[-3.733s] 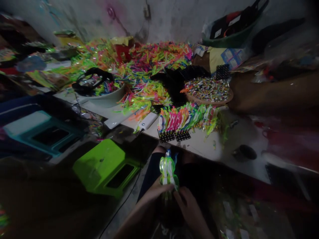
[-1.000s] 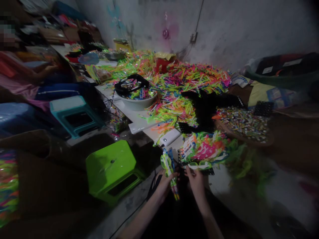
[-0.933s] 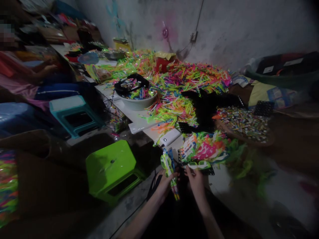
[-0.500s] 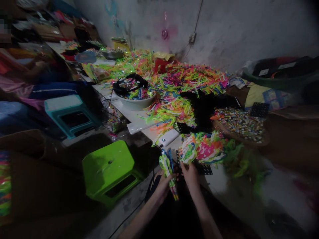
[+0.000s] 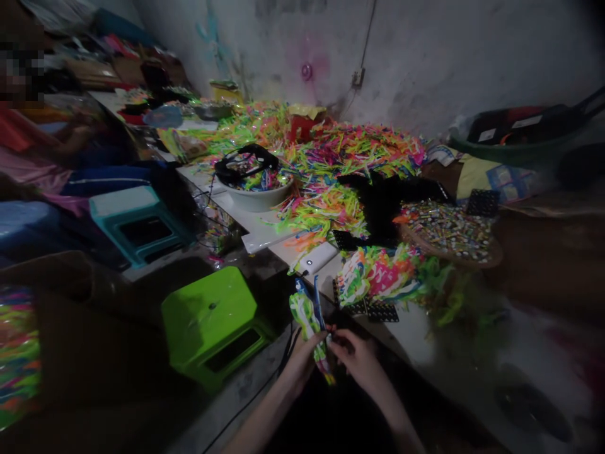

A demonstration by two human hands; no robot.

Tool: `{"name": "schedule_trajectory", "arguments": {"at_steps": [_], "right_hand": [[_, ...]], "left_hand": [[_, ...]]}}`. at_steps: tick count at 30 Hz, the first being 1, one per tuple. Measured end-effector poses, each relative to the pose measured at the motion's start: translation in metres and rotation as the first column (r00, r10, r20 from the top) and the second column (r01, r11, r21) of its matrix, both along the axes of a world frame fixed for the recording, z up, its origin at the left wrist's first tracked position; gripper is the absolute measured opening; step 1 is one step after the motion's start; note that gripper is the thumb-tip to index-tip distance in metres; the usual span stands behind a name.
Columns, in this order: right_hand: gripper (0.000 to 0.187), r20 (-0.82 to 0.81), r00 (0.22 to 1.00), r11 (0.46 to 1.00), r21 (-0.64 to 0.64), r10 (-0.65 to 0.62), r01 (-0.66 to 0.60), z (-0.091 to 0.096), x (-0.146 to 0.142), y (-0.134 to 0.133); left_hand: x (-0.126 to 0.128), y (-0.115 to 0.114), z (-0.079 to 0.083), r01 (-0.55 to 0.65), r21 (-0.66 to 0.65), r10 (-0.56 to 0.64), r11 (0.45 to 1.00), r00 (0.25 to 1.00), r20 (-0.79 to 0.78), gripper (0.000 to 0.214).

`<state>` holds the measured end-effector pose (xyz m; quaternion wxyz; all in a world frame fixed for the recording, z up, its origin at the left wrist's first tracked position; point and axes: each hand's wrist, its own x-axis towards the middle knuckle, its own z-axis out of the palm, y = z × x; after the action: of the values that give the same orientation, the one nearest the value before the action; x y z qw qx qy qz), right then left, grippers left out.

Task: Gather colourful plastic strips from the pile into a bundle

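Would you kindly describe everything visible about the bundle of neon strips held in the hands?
The bundle of neon strips is a slim sheaf, mostly green and white with a blue piece, looking like glossy plastic. It stands roughly upright, tilted slightly left, below the table's near edge. The left hand grips its lower part; the right hand touches it near the bottom.

A lime-green stool (image 5: pixel 211 319) stands beside a teal stool (image 5: pixel 137 219). On the desk (image 5: pixel 416 328), a white bowl (image 5: pixel 255 195) sits among neon strips (image 5: pixel 331 164), near a tray of beads (image 5: pixel 449 233)
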<state>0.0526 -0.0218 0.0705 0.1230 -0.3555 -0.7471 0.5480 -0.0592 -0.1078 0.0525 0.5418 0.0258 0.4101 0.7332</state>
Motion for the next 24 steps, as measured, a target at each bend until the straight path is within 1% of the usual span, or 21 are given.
{"name": "schedule_trajectory", "arguments": {"at_steps": [2, 4, 5, 7, 9, 11, 13, 15, 17, 20, 22, 24], "right_hand": [[0.040, -0.049, 0.999, 0.993, -0.114, -0.004, -0.002, 0.005, 0.001, -0.008], [0.040, -0.086, 0.996, 0.982, -0.186, -0.018, 0.001, 0.009, 0.003, -0.012], [0.038, -0.097, 0.995, 0.980, -0.197, -0.026, 0.006, 0.011, 0.004, -0.013], [0.032, -0.113, 0.992, 0.984, -0.174, -0.055, 0.035, 0.015, 0.009, -0.013], [0.026, -0.153, 0.985, 0.986, -0.156, -0.085, 0.061, 0.019, 0.016, -0.013], [0.025, -0.212, 0.968, 0.978, -0.185, -0.137, 0.097, 0.021, 0.023, -0.010], [0.032, -0.276, 0.927, 0.955, -0.222, -0.254, 0.195, 0.023, 0.030, -0.003], [0.044, -0.320, 0.865, 0.914, -0.259, -0.386, 0.312, 0.023, 0.036, 0.007], [0.050, -0.338, 0.817, 0.876, -0.302, -0.468, 0.376, 0.022, 0.040, 0.019], [0.042, -0.343, 0.790, 0.852, -0.335, -0.509, 0.403, 0.018, 0.039, 0.036], [0.038, -0.356, 0.774, 0.847, -0.322, -0.523, 0.424, 0.013, 0.033, 0.045], [0.038, -0.369, 0.763, 0.844, -0.307, -0.531, 0.440, 0.007, 0.025, 0.051]], "left_hand": [[0.002, -0.002, 0.006, 0.044, -0.010, -0.044, 0.999, 0.998, -0.038, 0.035], [0.004, -0.003, 0.011, 0.083, -0.028, -0.085, 0.996, 0.994, -0.071, 0.037], [0.005, -0.004, 0.013, 0.100, -0.026, -0.102, 0.995, 0.992, -0.081, 0.037], [0.007, -0.006, 0.017, 0.111, -0.022, -0.113, 0.994, 0.990, -0.084, 0.036], [0.009, -0.008, 0.020, 0.092, -0.053, -0.095, 0.994, 0.994, -0.060, 0.034], [0.011, -0.010, 0.021, 0.061, -0.105, -0.063, 0.993, 0.998, -0.018, 0.033], [0.012, -0.012, 0.020, 0.044, -0.142, -0.040, 0.989, 0.999, 0.025, 0.036], [0.014, -0.012, 0.017, 0.040, -0.162, -0.033, 0.986, 0.998, 0.048, 0.037], [0.015, -0.011, 0.013, 0.044, -0.179, -0.035, 0.983, 0.998, 0.050, 0.035], [0.016, -0.009, 0.008, 0.045, -0.200, -0.039, 0.979, 0.999, 0.035, 0.031], [0.016, -0.009, 0.006, 0.032, -0.193, -0.031, 0.981, 0.999, 0.005, 0.030], [0.014, -0.009, 0.005, 0.007, -0.201, -0.015, 0.980, 0.999, -0.035, 0.031]]}}
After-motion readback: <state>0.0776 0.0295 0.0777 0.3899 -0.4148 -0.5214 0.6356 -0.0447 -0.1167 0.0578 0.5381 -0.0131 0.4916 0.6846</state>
